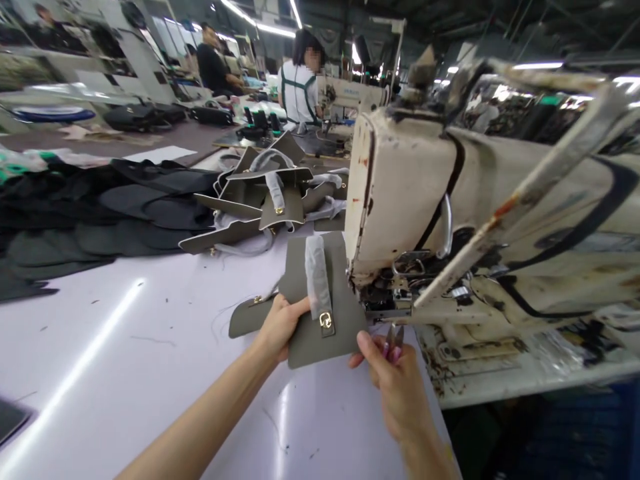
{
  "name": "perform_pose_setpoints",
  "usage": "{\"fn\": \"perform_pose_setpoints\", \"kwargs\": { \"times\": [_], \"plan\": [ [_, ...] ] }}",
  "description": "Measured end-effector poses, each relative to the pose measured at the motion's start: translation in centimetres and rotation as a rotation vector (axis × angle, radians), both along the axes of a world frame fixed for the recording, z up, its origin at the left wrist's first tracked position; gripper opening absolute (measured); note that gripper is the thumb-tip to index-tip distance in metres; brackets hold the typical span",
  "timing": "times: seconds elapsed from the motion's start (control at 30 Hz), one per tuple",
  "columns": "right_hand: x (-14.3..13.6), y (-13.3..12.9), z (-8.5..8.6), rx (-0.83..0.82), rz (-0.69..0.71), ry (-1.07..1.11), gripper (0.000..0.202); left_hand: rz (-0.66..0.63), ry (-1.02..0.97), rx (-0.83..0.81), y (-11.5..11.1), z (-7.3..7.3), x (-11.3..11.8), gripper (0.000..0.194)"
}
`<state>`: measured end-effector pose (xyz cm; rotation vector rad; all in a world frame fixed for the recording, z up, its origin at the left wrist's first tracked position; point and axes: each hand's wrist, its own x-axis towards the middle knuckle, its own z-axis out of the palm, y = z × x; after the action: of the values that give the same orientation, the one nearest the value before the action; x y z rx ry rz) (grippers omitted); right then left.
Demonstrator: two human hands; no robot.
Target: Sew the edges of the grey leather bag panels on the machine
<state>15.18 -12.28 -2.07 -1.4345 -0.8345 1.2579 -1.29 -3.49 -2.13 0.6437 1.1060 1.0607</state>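
A grey-green bag panel (295, 333) lies beside the sewing machine's needle area, tilted slightly off the white table. Its handle (319, 273) is wrapped in pale film and ends in a gold buckle (325, 323). My left hand (283, 327) grips the panel's left side, thumb on top and the other fingers mostly hidden below. At the right corner, my right hand (395, 373) pinches the edge between thumb and forefinger. Small thread snips (393, 341) are tucked in that same hand, blades pointing up. Another panel part (247, 317) with gold hardware sticks out at the left.
A worn cream sewing machine (400, 187) stands close on the right, with a long rusty bar slanting in front. Behind the panel is a pile of similar bag pieces (250, 200). Dark fabric pieces (110, 207) cover the back left. Loose threads dot the white table (150, 360).
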Motion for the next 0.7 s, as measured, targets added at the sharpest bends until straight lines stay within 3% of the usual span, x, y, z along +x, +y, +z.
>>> {"fn": "perform_pose_setpoints", "kwargs": {
  "times": [0.33, 0.53, 0.7],
  "plan": [
    [-1.6, 2.3, -1.2, 0.061, -0.176, -0.034, 0.044, -0.021, 0.080, 0.154, 3.6, 0.6, 0.3, 0.032],
    [-2.0, 2.5, -1.8, 0.075, -0.211, -0.029, 0.043, -0.028, 0.125, 0.175, 4.2, 1.0, 0.2, 0.031],
    [-2.4, 2.6, -1.1, 0.085, -0.235, -0.048, 0.046, -0.004, 0.167, 0.170, 4.2, 1.4, 0.1, 0.035]
  ]
}}
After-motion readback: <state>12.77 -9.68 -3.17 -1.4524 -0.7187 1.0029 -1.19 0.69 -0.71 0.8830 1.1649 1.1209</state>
